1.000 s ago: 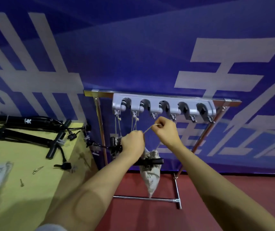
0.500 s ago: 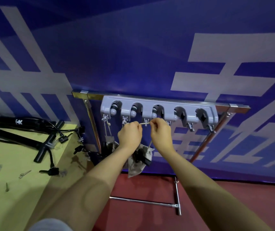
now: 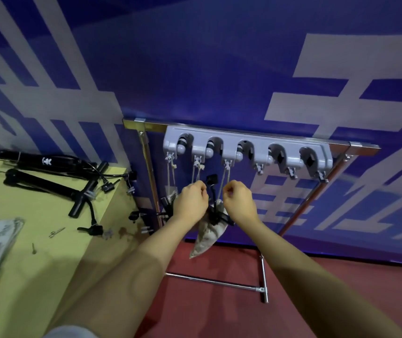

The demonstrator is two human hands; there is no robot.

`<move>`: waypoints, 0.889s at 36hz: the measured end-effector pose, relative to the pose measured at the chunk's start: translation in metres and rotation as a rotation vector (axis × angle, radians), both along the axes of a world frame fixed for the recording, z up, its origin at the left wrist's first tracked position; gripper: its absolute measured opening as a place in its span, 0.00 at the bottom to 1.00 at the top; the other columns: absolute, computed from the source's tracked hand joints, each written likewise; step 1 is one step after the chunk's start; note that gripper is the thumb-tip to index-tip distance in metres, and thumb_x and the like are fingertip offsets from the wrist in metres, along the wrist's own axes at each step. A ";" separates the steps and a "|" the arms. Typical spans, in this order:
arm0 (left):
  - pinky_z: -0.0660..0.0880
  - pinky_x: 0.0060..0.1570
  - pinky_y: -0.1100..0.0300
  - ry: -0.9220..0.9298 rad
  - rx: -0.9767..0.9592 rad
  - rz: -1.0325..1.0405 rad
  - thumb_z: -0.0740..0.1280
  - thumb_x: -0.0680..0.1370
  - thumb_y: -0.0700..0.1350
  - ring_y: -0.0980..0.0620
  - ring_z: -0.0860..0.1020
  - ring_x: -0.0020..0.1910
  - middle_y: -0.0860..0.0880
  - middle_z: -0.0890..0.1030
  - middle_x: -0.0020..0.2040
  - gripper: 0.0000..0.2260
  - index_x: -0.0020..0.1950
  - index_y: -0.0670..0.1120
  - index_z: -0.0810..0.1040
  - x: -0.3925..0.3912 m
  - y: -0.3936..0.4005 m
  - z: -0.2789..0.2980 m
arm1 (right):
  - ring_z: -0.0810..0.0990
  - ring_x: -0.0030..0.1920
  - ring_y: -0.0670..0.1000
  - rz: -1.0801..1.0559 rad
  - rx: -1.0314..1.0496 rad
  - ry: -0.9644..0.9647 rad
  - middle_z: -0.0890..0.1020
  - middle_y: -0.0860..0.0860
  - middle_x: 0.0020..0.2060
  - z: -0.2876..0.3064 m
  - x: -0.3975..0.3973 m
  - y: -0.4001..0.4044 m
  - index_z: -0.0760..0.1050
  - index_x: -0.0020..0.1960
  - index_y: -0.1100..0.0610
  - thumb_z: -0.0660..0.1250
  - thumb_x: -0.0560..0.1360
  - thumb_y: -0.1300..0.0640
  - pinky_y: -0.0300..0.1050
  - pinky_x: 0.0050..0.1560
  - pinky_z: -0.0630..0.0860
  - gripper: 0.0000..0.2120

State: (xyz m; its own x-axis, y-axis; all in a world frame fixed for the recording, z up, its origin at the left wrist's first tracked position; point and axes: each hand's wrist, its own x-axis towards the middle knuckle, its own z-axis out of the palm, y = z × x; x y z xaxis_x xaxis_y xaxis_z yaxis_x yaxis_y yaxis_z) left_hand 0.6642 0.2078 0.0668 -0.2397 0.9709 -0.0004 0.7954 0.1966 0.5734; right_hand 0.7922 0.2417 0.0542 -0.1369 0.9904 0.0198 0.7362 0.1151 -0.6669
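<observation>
Fingers [image 3: 229, 191] curled, left hand [image 3: 191, 201], right hand [image 3: 239, 203] flanking cord [image 3: 224, 176].

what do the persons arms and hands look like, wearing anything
The left hand and right hand show no gloves, rings or watch. Both arms are uncovered along the whole forearm. The only clothing in view is the edge of a pale grey sleeve at the bottom of the picture, on the left upper arm.
</observation>
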 end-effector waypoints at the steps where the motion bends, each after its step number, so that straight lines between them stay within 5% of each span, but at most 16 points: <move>1: 0.77 0.42 0.52 -0.002 -0.005 0.001 0.59 0.80 0.44 0.45 0.79 0.49 0.46 0.81 0.51 0.09 0.56 0.44 0.76 -0.002 -0.001 0.001 | 0.74 0.45 0.53 0.003 -0.002 0.001 0.78 0.55 0.51 0.000 0.000 0.000 0.74 0.51 0.60 0.59 0.79 0.60 0.47 0.40 0.69 0.07; 16: 0.76 0.50 0.53 -0.093 0.000 0.082 0.60 0.78 0.40 0.43 0.80 0.50 0.43 0.83 0.48 0.09 0.50 0.44 0.80 -0.161 -0.091 0.010 | 0.77 0.42 0.57 0.159 0.004 -0.002 0.78 0.55 0.44 0.017 -0.144 -0.072 0.74 0.45 0.59 0.59 0.78 0.61 0.52 0.41 0.74 0.06; 25: 0.77 0.50 0.50 -0.067 -0.034 0.167 0.60 0.78 0.43 0.42 0.79 0.51 0.44 0.82 0.50 0.09 0.51 0.45 0.79 -0.289 -0.157 0.005 | 0.78 0.49 0.58 0.229 -0.031 0.039 0.80 0.56 0.48 0.006 -0.277 -0.127 0.76 0.46 0.58 0.61 0.75 0.61 0.51 0.48 0.74 0.05; 32: 0.77 0.44 0.53 -0.103 -0.069 0.259 0.59 0.79 0.40 0.42 0.80 0.45 0.44 0.80 0.50 0.09 0.54 0.42 0.78 -0.364 -0.198 -0.010 | 0.79 0.44 0.56 0.320 -0.060 0.033 0.80 0.54 0.43 -0.009 -0.353 -0.158 0.76 0.47 0.59 0.59 0.75 0.62 0.51 0.44 0.77 0.07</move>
